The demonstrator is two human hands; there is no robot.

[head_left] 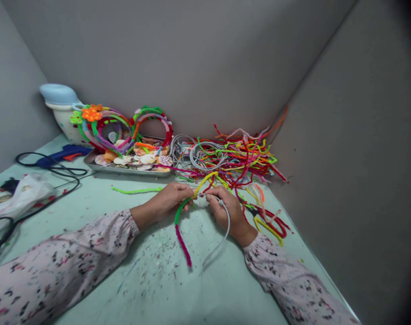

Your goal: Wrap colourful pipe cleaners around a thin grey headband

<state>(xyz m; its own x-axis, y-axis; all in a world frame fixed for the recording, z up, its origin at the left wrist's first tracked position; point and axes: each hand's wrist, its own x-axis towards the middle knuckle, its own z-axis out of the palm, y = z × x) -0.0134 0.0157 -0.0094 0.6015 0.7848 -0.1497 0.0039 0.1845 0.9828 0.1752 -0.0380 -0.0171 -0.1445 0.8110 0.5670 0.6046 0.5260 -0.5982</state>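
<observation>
In front of me I hold a thin hair band, with bare grey metal (228, 221) on its right side and fuzzy green and magenta wrapping (182, 246) on its left. A yellow pipe cleaner (205, 178) arches up from the band between my hands. My left hand (174, 197) is closed, pinching the band where the green wrapping meets the yellow. The fingers of my right hand (225, 208) are closed around the bare part near the yellow pipe cleaner; exactly what its fingertips grip is partly hidden.
Behind stand finished colourful hair bands (153, 115) on a metal tray (124, 170) of shells. Bare wire bands (191, 155) lie beside a heap of pipe cleaners (249, 155). Scissors-like handles (271, 231) are at right; a blue glue gun (61, 155), black cable (78, 180) and plastic bag (36, 192) at left.
</observation>
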